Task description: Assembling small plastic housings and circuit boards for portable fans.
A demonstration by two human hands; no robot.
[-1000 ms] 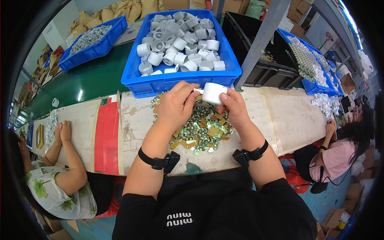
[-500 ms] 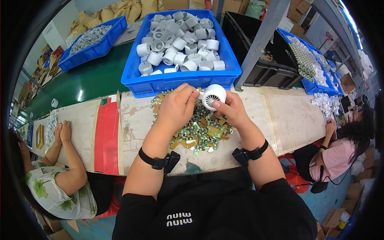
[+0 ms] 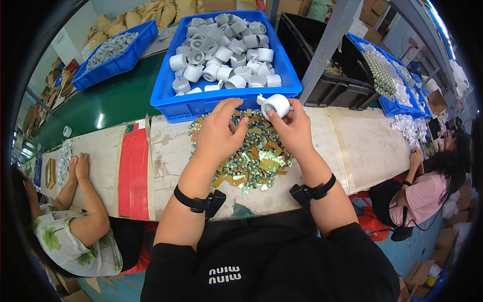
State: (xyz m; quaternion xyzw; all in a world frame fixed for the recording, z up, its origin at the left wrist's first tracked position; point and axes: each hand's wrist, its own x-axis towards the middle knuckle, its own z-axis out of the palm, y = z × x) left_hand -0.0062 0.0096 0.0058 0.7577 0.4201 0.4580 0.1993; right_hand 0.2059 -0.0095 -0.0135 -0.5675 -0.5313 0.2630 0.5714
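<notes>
Right hand [image 3: 294, 128] gripped a white plastic cap [image 3: 274, 105]; left hand [image 3: 220, 132] sat curled, pinching into the shiny tabs [image 3: 251, 158] right under both hands.

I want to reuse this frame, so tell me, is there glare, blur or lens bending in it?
Head view: sharp on both hands and the round white plastic fan part; fisheye bows the blue plastic crate and table edge, with a black rim vignette; soft glare streaks the green belt; shadows are faint.

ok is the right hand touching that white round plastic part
Touching. The head view shows the right hand with its fingertips pressed on the white round part, held above the pile of small green-gold pieces.
</notes>
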